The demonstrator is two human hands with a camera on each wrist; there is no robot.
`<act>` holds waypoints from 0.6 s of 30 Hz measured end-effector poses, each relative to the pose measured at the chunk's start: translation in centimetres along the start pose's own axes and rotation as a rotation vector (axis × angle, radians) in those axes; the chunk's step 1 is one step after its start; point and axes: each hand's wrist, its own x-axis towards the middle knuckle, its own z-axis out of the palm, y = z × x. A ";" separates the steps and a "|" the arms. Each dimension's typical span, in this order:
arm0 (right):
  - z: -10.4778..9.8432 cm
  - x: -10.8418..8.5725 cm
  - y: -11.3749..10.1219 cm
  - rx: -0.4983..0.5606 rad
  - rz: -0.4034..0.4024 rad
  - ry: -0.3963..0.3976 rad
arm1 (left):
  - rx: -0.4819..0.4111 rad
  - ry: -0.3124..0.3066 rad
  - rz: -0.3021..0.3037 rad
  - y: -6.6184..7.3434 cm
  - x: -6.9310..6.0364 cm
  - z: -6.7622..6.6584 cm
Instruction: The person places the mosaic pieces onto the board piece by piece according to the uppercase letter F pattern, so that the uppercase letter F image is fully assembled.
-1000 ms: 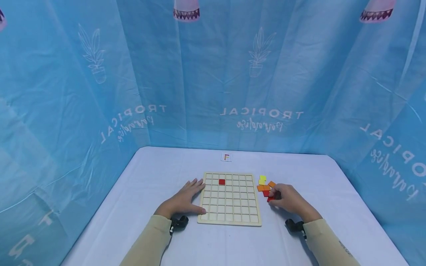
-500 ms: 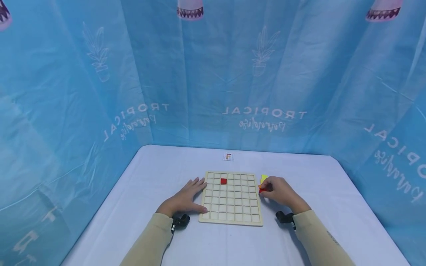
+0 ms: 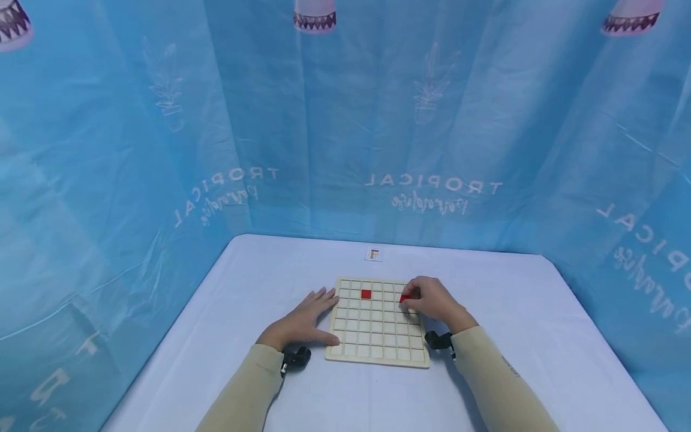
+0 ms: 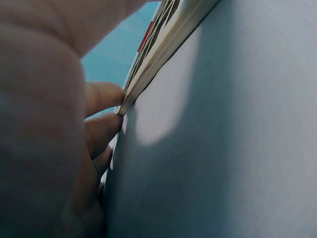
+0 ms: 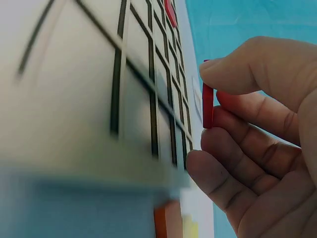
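Note:
A pale wooden grid board (image 3: pixel 378 354) lies on the table, with one red square tile (image 3: pixel 366 294) in a cell of its upper part. My left hand (image 3: pixel 302 321) rests at the board's left side, fingers spread, fingertips and thumb touching the edge; the left wrist view shows fingertips (image 4: pixel 111 94) against the rim. Over the board's upper right my right hand (image 3: pixel 434 300) pinches a second red tile (image 3: pixel 405 298). In the right wrist view that tile (image 5: pixel 208 101) stands on edge between thumb and fingers, above the board's surface.
A small printed pattern card (image 3: pixel 374 254) lies on the white table (image 3: pixel 291 258) behind the board. In the right wrist view an orange tile (image 5: pixel 168 218) and a yellow one (image 5: pixel 189 227) lie beside the board. Blue curtains (image 3: pixel 351 120) surround the table.
My right hand has picked up a red tile from the pile right of the board and carried it left, over the board. My left hand has stayed at the board's edge.

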 end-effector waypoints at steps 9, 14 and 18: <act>2.2 3.0 -1.8 -0.018 -0.094 -0.042 | -0.005 0.002 -0.016 0.0 -0.1 0.1; 3.3 4.2 -2.7 -0.032 -0.080 -0.066 | 0.001 -0.004 -0.003 0.0 0.1 0.1; 3.7 4.9 -3.0 -0.058 -0.058 -0.067 | 0.010 -0.005 -0.001 -0.1 0.2 0.1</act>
